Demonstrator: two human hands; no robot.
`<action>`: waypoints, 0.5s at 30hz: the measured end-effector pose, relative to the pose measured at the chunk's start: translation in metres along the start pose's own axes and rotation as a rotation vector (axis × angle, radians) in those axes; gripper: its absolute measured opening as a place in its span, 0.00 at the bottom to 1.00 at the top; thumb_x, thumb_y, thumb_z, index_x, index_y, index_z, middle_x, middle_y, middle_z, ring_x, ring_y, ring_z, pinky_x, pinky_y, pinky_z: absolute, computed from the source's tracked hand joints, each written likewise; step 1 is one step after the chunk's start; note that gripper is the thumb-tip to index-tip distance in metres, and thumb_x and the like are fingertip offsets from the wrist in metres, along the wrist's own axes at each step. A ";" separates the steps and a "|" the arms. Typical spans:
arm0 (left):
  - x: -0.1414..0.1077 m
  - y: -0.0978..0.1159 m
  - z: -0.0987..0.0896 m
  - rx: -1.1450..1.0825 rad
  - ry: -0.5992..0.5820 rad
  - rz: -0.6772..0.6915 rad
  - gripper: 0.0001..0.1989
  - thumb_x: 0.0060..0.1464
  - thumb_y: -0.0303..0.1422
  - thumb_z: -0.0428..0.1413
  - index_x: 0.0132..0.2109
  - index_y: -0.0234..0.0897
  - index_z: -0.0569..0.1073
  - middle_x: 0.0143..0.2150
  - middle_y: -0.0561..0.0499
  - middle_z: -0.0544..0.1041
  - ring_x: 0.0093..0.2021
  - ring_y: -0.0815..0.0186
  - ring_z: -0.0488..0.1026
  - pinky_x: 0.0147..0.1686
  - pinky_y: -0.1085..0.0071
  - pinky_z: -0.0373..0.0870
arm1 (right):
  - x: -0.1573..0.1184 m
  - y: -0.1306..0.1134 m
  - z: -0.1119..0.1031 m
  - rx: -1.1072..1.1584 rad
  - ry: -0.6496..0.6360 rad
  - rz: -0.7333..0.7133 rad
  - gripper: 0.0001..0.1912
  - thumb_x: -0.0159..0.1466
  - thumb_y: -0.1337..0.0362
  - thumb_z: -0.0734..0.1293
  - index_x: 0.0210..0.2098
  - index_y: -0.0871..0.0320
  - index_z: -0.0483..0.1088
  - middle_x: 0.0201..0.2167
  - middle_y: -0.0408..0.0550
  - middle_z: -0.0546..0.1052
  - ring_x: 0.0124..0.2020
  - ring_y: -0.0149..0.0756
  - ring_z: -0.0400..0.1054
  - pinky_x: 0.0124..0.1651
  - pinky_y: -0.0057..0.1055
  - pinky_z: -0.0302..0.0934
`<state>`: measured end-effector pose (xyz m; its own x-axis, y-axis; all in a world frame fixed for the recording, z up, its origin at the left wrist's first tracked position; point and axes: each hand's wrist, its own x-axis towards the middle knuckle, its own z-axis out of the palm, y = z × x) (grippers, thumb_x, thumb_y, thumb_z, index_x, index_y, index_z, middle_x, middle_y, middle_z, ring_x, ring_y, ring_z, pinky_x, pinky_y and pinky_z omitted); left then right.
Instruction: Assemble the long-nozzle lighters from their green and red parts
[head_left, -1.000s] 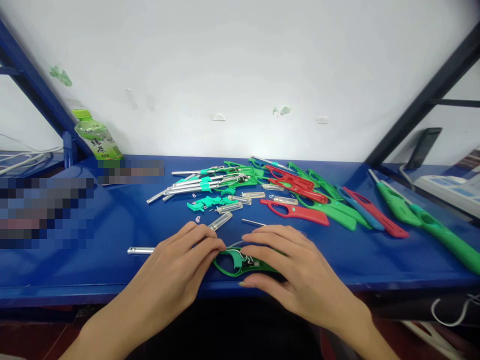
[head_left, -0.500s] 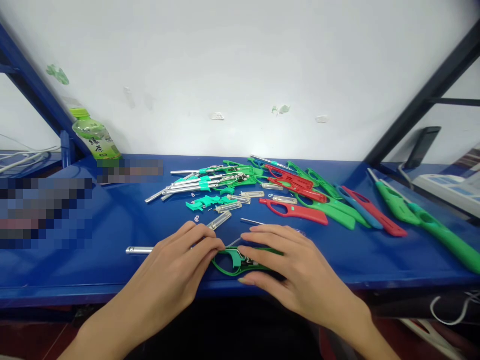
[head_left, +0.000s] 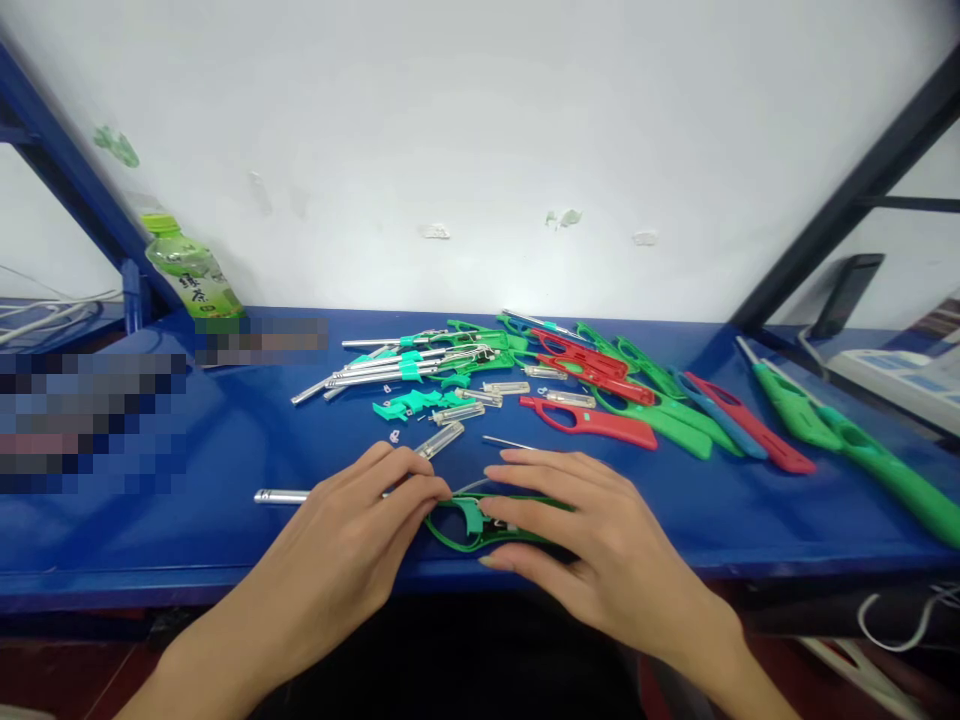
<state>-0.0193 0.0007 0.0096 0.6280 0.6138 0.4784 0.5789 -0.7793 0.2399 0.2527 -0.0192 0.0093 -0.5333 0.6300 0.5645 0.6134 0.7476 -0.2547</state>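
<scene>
An opened long-nosed gas lighter (head_left: 472, 520) lies at the table's front edge, its green half shell, teal trigger and inner parts showing. My left hand (head_left: 367, 515) is closed around its front end. Out past that hand, to the left, sticks the silver metal tube (head_left: 281, 496). Over the handle part rests my right hand (head_left: 600, 530), gripping it with the thumb on the near side and the fingers on the far side. That hand hides much of the handle. A thin metal rod (head_left: 506, 442) lies just beyond the right fingers, and a clear fuel tank (head_left: 440, 440) just beyond the left.
Behind the hands are teal triggers (head_left: 412, 403), several clear tanks, half-assembled lighters (head_left: 405, 368) and red shells (head_left: 600, 425). Finished-looking green lighters (head_left: 870, 465) lie at right. A green-capped bottle (head_left: 195, 270) stands back left; a phone (head_left: 847, 295) leans at right.
Almost nothing differs. Both hands stay on the lighter, with only a tiny shift of the right fingers over its inner parts.
</scene>
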 end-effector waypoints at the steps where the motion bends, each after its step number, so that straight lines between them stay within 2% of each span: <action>1: 0.000 0.000 0.000 0.004 0.001 0.000 0.11 0.76 0.24 0.49 0.55 0.40 0.74 0.50 0.49 0.77 0.48 0.60 0.71 0.46 0.63 0.71 | 0.000 0.000 0.000 0.001 0.000 0.003 0.13 0.75 0.51 0.70 0.54 0.47 0.82 0.59 0.43 0.85 0.64 0.48 0.77 0.63 0.47 0.72; 15: -0.001 -0.002 0.000 0.026 0.015 0.027 0.11 0.76 0.23 0.50 0.55 0.40 0.74 0.49 0.48 0.77 0.46 0.59 0.71 0.44 0.63 0.72 | 0.001 0.002 -0.004 0.007 -0.065 0.034 0.12 0.76 0.52 0.70 0.53 0.46 0.83 0.65 0.44 0.81 0.68 0.51 0.73 0.64 0.50 0.72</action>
<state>-0.0214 0.0012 0.0090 0.6359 0.5907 0.4967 0.5755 -0.7918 0.2049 0.2556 -0.0174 0.0124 -0.5492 0.6671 0.5034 0.6278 0.7269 -0.2784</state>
